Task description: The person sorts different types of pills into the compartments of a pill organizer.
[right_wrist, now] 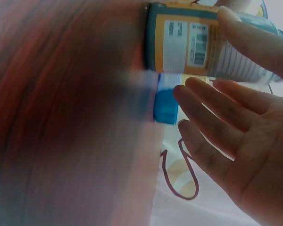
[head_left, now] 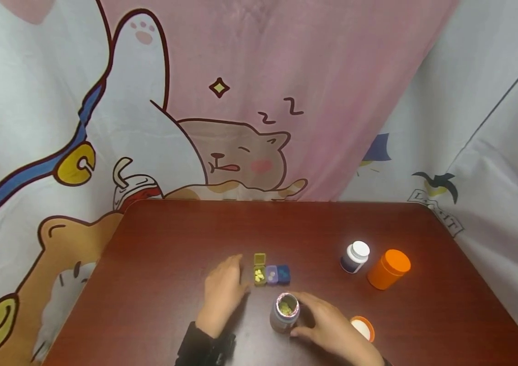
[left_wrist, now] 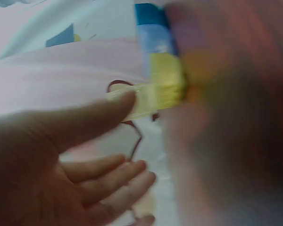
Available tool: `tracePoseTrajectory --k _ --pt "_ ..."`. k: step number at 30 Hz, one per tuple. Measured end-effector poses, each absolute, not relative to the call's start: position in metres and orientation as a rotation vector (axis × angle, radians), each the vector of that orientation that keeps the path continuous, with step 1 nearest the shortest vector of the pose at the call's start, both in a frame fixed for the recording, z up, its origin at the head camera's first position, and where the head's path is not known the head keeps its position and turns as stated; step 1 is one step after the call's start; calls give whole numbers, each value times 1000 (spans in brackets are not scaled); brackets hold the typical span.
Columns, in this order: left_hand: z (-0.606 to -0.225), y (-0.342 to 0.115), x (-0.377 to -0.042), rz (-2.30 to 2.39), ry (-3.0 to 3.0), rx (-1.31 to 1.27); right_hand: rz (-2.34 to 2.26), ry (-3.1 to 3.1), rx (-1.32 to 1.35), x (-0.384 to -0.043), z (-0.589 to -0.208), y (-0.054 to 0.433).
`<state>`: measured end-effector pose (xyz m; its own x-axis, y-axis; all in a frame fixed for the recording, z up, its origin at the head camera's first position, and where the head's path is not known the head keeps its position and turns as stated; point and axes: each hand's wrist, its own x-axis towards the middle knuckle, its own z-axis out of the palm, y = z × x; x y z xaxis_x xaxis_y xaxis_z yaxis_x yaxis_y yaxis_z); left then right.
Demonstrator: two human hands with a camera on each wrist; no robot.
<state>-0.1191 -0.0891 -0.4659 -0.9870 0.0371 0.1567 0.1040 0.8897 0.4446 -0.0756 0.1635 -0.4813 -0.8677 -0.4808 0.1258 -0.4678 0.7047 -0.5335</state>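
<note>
A pill bottle (head_left: 282, 315) without its cap stands on the table, greenish-yellow contents showing through its mouth. My right hand (head_left: 327, 320) is at the bottle's right side, thumb and index fingertips right at its wall. In the right wrist view the thumb (right_wrist: 245, 40) overlaps the labelled bottle (right_wrist: 193, 44), and the other fingers are spread loosely. Left of a small pill organizer (head_left: 271, 274) rests my left hand (head_left: 224, 287), fingers extended and holding nothing. Its yellow compartment (head_left: 260, 276) has the lid (head_left: 260, 259) raised and pale yellow pills inside; the purple and blue compartments are closed.
Toward the right stand a white-capped bottle (head_left: 356, 256) and an orange bottle (head_left: 389, 269) with its lid on. An orange-rimmed cap (head_left: 362, 329) lies beside my right wrist. A printed curtain (head_left: 332, 101) hangs behind the brown table (head_left: 172, 229).
</note>
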Motion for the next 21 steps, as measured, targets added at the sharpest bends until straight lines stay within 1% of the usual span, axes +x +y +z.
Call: tracePoseTrajectory --k 4,8,12,15,18,21 --pt "-450 -92 -111 -666 -2931 -154 -887 2963 -795 -72 -485 172" --pt "-444 -93 -108 -823 -3022 -412 -876 3114 -797 -65 -491 187" --pt "-448 -91 -105 -1008 -3104 -749 -820 3232 -786 -58 -498 207" --pt "-455 -87 -101 -1112 -3119 -936 -765 3308 -782 -55 -504 226" --pt "-465 -81 -97 -1229 -3083 -1020 -712 3382 -777 -52 -508 244" --pt "-474 -75 -94 -1336 -3015 -1034 -662 3419 -714 -49 -511 259"
